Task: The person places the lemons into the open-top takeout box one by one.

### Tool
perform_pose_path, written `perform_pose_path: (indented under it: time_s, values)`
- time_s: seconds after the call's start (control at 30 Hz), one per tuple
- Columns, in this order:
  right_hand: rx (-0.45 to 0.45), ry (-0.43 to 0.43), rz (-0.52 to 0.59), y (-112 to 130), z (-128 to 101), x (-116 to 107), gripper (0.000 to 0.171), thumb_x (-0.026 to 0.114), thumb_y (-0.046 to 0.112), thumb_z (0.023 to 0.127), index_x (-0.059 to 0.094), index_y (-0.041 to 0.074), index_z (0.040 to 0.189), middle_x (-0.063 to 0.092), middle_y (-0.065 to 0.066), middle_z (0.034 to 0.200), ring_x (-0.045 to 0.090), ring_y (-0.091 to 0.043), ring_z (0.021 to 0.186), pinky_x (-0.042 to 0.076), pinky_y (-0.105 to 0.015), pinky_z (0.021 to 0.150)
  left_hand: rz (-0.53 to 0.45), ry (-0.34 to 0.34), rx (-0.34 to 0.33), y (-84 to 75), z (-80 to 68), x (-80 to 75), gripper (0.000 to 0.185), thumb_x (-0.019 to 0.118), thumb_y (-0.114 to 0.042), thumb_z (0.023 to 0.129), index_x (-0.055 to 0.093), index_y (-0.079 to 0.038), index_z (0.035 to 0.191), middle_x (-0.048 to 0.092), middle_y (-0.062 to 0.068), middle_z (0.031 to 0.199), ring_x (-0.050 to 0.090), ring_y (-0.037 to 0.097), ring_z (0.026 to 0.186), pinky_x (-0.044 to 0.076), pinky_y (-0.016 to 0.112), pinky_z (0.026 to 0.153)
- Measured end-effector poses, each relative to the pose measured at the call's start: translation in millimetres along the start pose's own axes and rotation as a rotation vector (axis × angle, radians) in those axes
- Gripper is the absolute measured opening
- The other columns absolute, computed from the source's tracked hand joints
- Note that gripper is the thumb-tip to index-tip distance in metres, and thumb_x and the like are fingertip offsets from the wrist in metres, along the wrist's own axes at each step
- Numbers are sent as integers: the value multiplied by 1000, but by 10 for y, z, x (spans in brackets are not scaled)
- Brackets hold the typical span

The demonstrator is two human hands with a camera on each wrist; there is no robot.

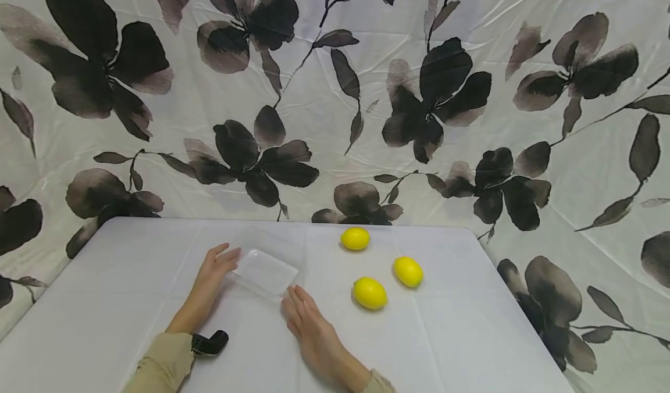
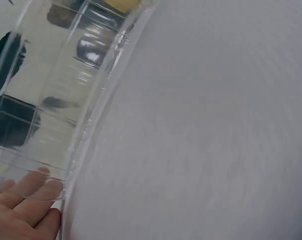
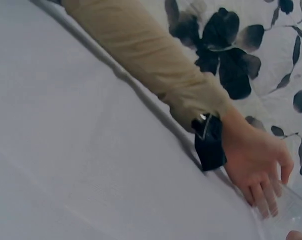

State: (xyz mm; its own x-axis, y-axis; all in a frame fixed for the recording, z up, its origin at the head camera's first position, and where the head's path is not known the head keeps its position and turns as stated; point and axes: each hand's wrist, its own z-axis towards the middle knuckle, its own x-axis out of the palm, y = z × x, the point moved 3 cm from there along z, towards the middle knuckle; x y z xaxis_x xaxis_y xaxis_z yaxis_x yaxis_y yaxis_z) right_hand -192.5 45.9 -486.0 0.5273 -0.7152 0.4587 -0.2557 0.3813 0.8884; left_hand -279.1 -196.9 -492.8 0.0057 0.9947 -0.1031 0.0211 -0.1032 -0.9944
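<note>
three lemons (image 1: pixel 370 292) beside clear tray (image 1: pixel 264 272), hands at edges

This looks like a place set up for filming, not a real kitchen. A big cloth with black flowers (image 1: pixel 335 90) hangs all around like a wall. In front stands a plain white table (image 1: pixel 460 346) with three yellow lemons (image 1: pixel 369 292) on it.

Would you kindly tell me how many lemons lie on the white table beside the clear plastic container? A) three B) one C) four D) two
A: three lemons lie on the table, one at the back, one to the right and one in front, all outside the clear plastic container.
</note>
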Motion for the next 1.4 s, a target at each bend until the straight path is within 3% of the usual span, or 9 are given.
perform_pose_path:
  time_s: [0.17,0.3,0.53,0.63,0.77,0.9,1.07,1.27,1.4]
  values:
    - [-8,22,-8,-5,-101,47,67,19,35,107,-11,1,156,-9,-15,165,-2,-33,152,-6,-52,120,-53,-25,21,12,65,115,60,43,-9,103,14,-1,155,34,23,155,31,34,142,31,31,104]
    - [1,8,-7,-37,-137,37,68,19,35,107,-12,-1,155,-8,-19,164,-2,-34,151,-6,-52,120,-87,-43,26,16,114,184,56,42,-9,104,18,-1,154,38,22,153,36,32,139,34,22,93]
    - [-4,-135,13,-73,-126,-103,76,29,38,107,-12,-5,154,-10,-25,162,-8,-37,150,-5,-47,121,-79,6,32,75,165,249,61,36,0,96,17,-3,154,42,20,151,36,32,142,21,42,110]
    - [-57,-191,9,-56,-108,-188,73,30,32,107,-13,-5,153,-12,-25,162,-10,-36,150,-5,-46,121,-92,40,69,88,170,252,65,33,5,90,20,-2,153,45,22,149,39,33,140,24,37,107]
    - [-106,-228,1,-42,-94,-279,70,30,27,107,-12,-5,154,-12,-23,163,-10,-35,150,-4,-45,121,-54,113,109,103,151,258,62,35,1,93,22,-5,154,49,19,147,41,30,138,26,32,103]
    - [-120,-235,-24,-54,-90,-304,70,33,27,107,-7,-4,155,-8,-21,164,-8,-32,151,-3,-44,122,-15,197,146,113,123,280,65,37,-3,97,13,-9,157,46,18,149,36,32,141,19,44,111]
    - [-118,-283,-73,-93,-104,-301,65,37,25,106,6,-2,156,3,-20,165,-2,-32,152,-2,-45,122,16,277,208,118,85,343,78,39,2,94,-3,-7,158,38,27,151,24,43,144,6,63,113]
    - [-134,-351,-155,-124,-118,-323,54,41,16,104,24,-2,152,19,-19,162,7,-33,151,2,-49,121,64,303,242,129,75,397,83,44,-2,97,-13,-11,158,37,28,151,17,46,146,-1,69,113]
    - [-166,-365,-187,-127,-129,-333,53,43,9,101,28,-5,149,24,-20,160,11,-32,151,9,-44,121,76,330,245,136,72,402,83,43,-6,100,-16,-14,157,36,25,154,10,45,148,-5,72,110]
